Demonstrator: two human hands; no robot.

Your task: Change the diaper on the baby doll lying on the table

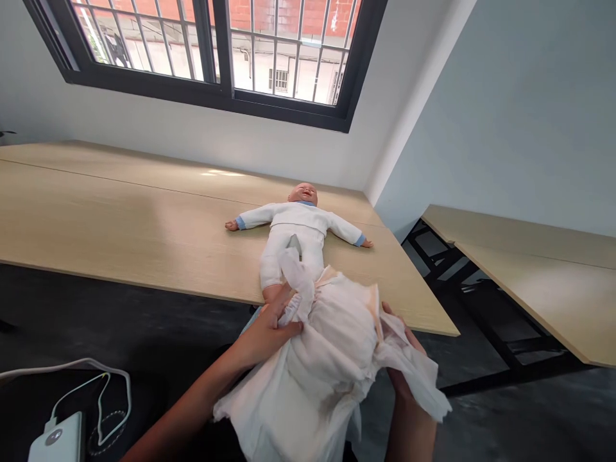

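Between my two hands hangs a white disposable diaper (pixel 337 321), spread partly open, with ruffled edges and peach trim at its upper end. My left hand (pixel 274 321) grips its left side, the thumb lying over the material. At the right edge my right hand (pixel 404 333) has hold of it too, its fingers mostly hidden behind a loose side flap. Just beyond the diaper a baby doll (pixel 298 218) in a white outfit with blue cuffs lies on its back, arms spread and feet toward me. The diaper overlaps part of the doll's lower legs in view.
The doll lies on a long light-wood table (pixel 192 231) near its right end. Another wooden table (pixel 539 269) with a black frame stands to the right. A white power bank (pixel 58 439) with a cable (pixel 72 367) is at the lower left. A barred window (pixel 216 58) is behind.
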